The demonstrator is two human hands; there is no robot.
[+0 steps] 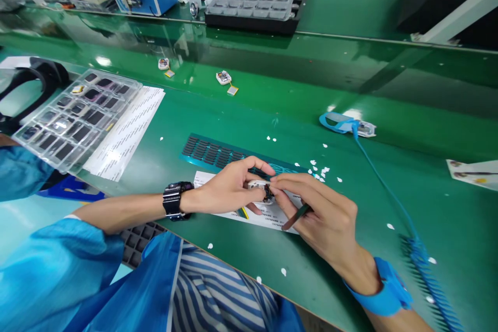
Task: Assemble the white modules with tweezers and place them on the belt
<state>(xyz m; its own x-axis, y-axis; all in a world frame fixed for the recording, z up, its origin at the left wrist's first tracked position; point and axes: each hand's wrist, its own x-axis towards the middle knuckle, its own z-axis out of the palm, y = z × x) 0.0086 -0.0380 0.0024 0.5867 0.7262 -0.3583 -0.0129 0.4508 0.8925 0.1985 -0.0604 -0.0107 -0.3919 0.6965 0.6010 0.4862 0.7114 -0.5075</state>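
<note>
My left hand (229, 187) grips a small white electronic casing (256, 184) with dark circuit parts exposed. Thumb and fingers of my right hand (324, 212) press together at the casing's right edge; whatever lies between those tips is too small to make out. A dark, flat, stick-like tool (296, 217) is also tucked in that hand, pointing down to the left. Below the left hand shows a yellow-edged piece (244, 212). Both hands are over a printed white sheet (272, 217). Just behind them lies a sheet of dark oblong pads (212, 151), partly covered by my fingers.
Small white bits (321, 171) are scattered rightward. Two opened casings (223, 78) with wired batteries lie farther back. A clear compartment tray (78, 114) overlaps label sheets (132, 135) at left. The blue coiled cord (418, 257) runs along the right. A raised shelf (350, 15) spans the back.
</note>
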